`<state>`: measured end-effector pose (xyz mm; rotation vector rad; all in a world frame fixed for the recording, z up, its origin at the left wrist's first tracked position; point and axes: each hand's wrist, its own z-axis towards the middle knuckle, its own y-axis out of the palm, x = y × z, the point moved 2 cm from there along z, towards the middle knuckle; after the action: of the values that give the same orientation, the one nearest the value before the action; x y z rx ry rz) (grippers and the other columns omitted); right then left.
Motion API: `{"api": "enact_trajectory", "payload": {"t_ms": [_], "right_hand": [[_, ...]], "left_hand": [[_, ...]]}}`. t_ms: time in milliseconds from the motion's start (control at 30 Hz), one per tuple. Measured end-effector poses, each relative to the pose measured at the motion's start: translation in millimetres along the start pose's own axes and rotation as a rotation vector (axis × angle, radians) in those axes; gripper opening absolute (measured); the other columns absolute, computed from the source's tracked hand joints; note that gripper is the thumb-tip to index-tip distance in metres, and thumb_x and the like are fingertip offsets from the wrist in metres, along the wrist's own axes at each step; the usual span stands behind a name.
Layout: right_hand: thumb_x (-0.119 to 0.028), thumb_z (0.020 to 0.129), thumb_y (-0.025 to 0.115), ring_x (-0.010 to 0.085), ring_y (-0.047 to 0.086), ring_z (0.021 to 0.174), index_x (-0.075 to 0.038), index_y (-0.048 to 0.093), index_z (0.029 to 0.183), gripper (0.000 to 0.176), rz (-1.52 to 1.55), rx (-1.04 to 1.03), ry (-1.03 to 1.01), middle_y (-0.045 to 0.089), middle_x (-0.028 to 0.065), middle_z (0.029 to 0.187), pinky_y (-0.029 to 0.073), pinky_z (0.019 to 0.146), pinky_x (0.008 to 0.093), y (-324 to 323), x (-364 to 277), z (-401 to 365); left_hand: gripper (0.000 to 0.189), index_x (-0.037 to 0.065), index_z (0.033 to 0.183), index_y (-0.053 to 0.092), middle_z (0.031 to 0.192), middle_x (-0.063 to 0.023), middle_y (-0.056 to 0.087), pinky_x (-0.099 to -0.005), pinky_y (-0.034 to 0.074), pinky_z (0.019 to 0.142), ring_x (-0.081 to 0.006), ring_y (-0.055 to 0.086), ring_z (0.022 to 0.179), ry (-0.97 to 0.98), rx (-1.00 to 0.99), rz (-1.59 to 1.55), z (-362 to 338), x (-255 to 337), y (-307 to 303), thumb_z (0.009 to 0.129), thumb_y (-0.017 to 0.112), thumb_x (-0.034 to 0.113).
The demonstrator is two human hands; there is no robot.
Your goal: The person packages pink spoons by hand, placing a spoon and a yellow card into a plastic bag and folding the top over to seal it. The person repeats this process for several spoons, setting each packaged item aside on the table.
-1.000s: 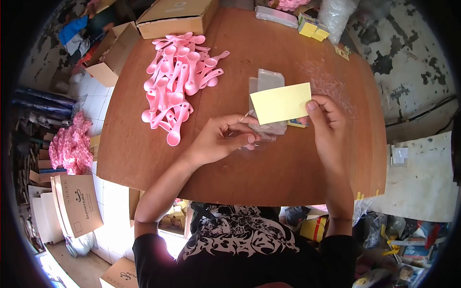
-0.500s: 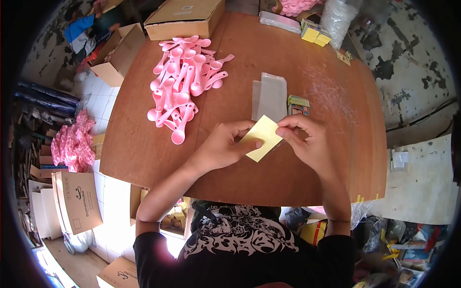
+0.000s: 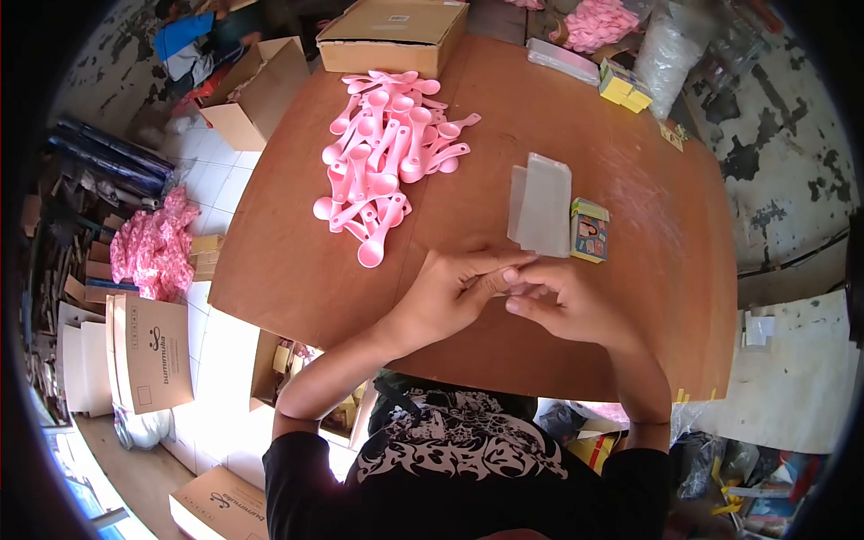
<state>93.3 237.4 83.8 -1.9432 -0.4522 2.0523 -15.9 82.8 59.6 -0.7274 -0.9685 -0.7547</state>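
Both hands have drawn in close together since the earlier frame, and the yellow card they held then no longer shows; my view has swung too, so everything on the bench sits farther right.

Through the head camera, I see the left hand (image 3: pixel 454 292) and right hand (image 3: pixel 571 306) meeting over the near part of the brown wooden bench (image 3: pixel 477 144). Their fingertips overlap, probably for fine work on something small or thin, but I cannot tell whether either is clamped on anything, because the fingers hide it.

Just beyond them lie the flat, clear plastic sleeves (image 3: pixel 546 207), with the small stack of printed, yellow-edged cards (image 3: pixel 589 232) just beside on the right. I judge both are set there for short reaches. The loose heap of pink plastic spoons (image 3: pixel 382 162) spreads to the left, seemingly kept aside so the working spot is free, with the brown cardboard box (image 3: pixel 387 56) behind it.
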Motion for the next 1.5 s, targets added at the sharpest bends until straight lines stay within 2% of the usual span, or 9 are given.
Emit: {"api": "enact_trajectory", "payload": {"t_ms": [67, 100, 267, 433, 667, 867, 933, 1000, 1500], "right_hand": [[-0.007, 0.094, 0.063, 0.0175, 0.067, 0.078, 0.001, 0.068, 0.107, 0.016, -0.229, -0.176, 0.191, 0.069, 0.0096, 0.102, 0.054, 0.073, 0.0275, 4.5, -10.6, 10.6], [-0.01, 0.096, 0.061, 0.0134, 0.065, 0.07, 0.0, 0.067, 0.111, 0.019, -0.212, -0.128, -0.062, 0.071, 0.0067, 0.09, 0.052, 0.067, 0.0244, 9.0, -4.6, 16.3], [-0.014, 0.095, 0.064, 0.0122, 0.065, 0.066, -0.004, 0.065, 0.116, 0.024, 0.107, 0.104, -0.089, 0.071, 0.0053, 0.086, 0.052, 0.061, 0.0241, 18.7, 13.4, 69.2], [-0.006, 0.086, 0.065, 0.0197, 0.062, 0.088, -0.014, 0.067, 0.116, 0.032, -0.725, 0.057, -0.56, 0.06, 0.0035, 0.094, 0.053, 0.075, 0.033, 59.1, 33.9, 131.6], [-0.01, 0.071, 0.069, 0.0213, 0.055, 0.095, -0.014, 0.068, 0.099, 0.029, -0.904, 0.158, -0.757, 0.054, 0.0017, 0.095, 0.047, 0.08, 0.0359, 83.9, 51.7, 149.8], [-0.006, 0.088, 0.064, 0.0192, 0.056, 0.077, -0.008, 0.068, 0.1, 0.012, -0.522, 0.3, -0.676, 0.059, 0.0041, 0.087, 0.047, 0.071, 0.0334, 44.4, 45.8, 135.4], [-0.009, 0.095, 0.061, 0.0122, 0.054, 0.066, -0.004, 0.067, 0.108, 0.015, -0.111, 0.343, -0.179, 0.06, 0.0037, 0.084, 0.045, 0.063, 0.0288, 21.8, 30.1, 115.4], [-0.012, 0.098, 0.058, 0.0061, 0.053, 0.068, -0.002, 0.066, 0.113, 0.02, -0.072, 0.343, -0.091, 0.063, 0.0025, 0.088, 0.044, 0.06, 0.0241, -4.5, 21.8, 96.5], [-0.003, 0.091, 0.067, 0.0076, 0.064, 0.087, 0.001, 0.065, 0.108, 0.017, 0.045, 0.076, -0.042, 0.068, 0.0043, 0.093, 0.051, 0.074, 0.0219, -61.1, 12.0, 31.9]], "left_hand": [[0.034, -0.001, 0.121, 0.065, 0.112, -0.0175, 0.068, -0.0321, 0.054, 0.08, -0.0223, 0.069, 0.095, 0.084, 0.019, 0.03, -7.3, 2.3, -6.2, 0.09, 0.07, 0.012], [0.041, -0.001, 0.125, 0.062, 0.112, -0.0183, 0.067, -0.0322, 0.054, 0.08, -0.0222, 0.068, 0.094, -0.001, 0.042, 0.031, -13.5, 8.9, -11.3, 0.088, 0.072, 0.012], [0.048, 0.001, 0.127, 0.059, 0.098, -0.0106, 0.069, -0.0273, 0.052, 0.071, -0.0134, 0.065, 0.077, -0.36, 0.147, 0.034, -65.6, -16.3, -48.6, 0.083, 0.076, 0.007], [0.048, -0.003, 0.129, 0.055, 0.108, -0.0083, 0.064, -0.0248, 0.05, 0.08, -0.0098, 0.059, 0.092, -0.434, 0.29, -0.102, -108.2, -23.1, -61.6, 0.084, 0.073, -0.002], [0.052, -0.007, 0.133, 0.049, 0.123, -0.0114, 0.061, -0.0262, 0.05, 0.088, -0.0113, 0.059, 0.106, -0.369, 0.247, -0.107, -113.1, -27.6, -60.6, 0.087, 0.07, -0.005], [0.051, -0.007, 0.135, 0.048, 0.12, -0.0098, 0.061, -0.0233, 0.05, 0.082, -0.0085, 0.061, 0.096, -0.43, 0.233, -0.126, -90.6, -30.7, -58.9, 0.088, 0.069, -0.003], [0.052, -0.007, 0.135, 0.048, 0.118, -0.009, 0.062, -0.0235, 0.05, 0.082, -0.0083, 0.061, 0.094, -0.416, 0.255, -0.127, -83.1, -31.5, -58.4, 0.088, 0.069, -0.003], [0.053, -0.006, 0.136, 0.047, 0.117, -0.0084, 0.062, -0.0242, 0.051, 0.083, -0.0087, 0.061, 0.096, -0.444, 0.242, -0.116, -77.6, -35.0, -58.5, 0.088, 0.07, -0.002], [0.057, -0.002, 0.132, 0.054, 0.115, -0.0182, 0.069, -0.032, 0.053, 0.084, -0.0219, 0.069, 0.1, -0.198, 0.07, -0.056, -20.0, -23.0, -7.1, 0.08, 0.077, 0.005]]}}
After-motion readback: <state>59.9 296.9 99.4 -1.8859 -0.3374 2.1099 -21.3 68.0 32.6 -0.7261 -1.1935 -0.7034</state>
